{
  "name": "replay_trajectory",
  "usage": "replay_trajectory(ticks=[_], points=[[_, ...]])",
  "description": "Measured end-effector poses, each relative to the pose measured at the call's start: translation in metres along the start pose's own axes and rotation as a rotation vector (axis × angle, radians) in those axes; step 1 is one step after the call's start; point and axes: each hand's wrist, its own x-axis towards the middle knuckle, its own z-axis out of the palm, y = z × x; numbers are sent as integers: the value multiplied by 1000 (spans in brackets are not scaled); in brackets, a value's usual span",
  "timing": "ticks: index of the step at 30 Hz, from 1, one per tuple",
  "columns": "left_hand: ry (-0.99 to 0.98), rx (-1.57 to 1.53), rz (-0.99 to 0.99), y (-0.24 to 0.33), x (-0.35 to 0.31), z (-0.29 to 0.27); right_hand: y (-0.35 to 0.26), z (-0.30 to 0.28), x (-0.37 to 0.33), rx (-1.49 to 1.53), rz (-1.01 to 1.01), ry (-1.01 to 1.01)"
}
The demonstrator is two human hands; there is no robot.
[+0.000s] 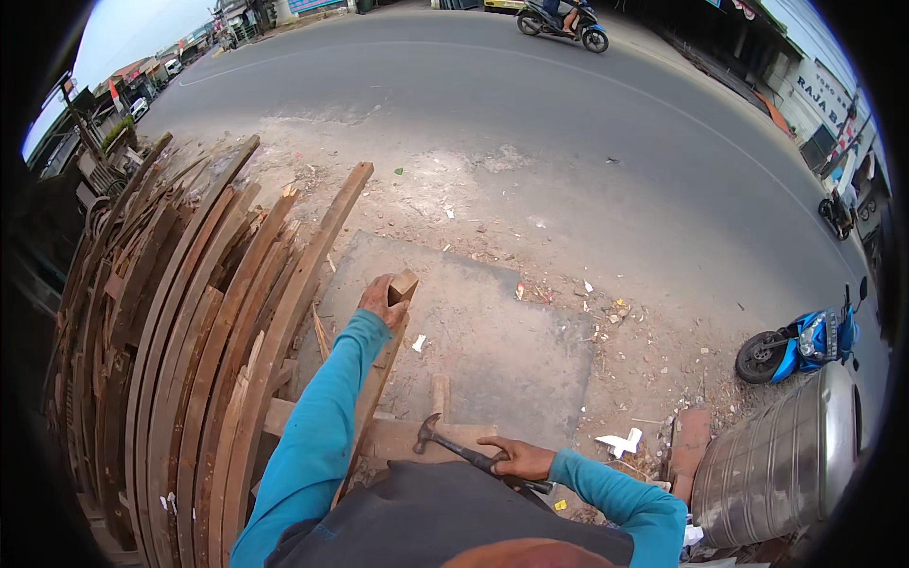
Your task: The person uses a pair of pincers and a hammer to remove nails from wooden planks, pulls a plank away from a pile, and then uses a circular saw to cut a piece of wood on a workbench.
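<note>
My left hand is closed round the far end of a wooden beam, which slants back toward my body. The beam's near part is hidden behind my left arm and dark shirt. In front of my waist, my right hand grips the dark handle of a claw hammer. The hammer's head points left, over a wooden plank lying crosswise. A short upright piece of wood stands just beyond that plank.
Long beams are stacked on my left. To the right stand a ribbed metal tank, a reddish block and a parked blue motorbike. Rubble and litter border the road, where a person rides another motorbike.
</note>
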Motion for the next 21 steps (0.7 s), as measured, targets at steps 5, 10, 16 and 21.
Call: replay_trajectory(ticks=[5,10,16,21], points=[[45,24,-51,3,-5,7,14,-9,3,-249,22,57],[102,-27,-147,-9,-12,5,13,-31,25,-133,-248,311],[129,19,-231,-3,-106,-11,-33,-110,63,307,-108,449],[-37,387,-571,0,-279,-39,-77,-184,72,367,-277,547]])
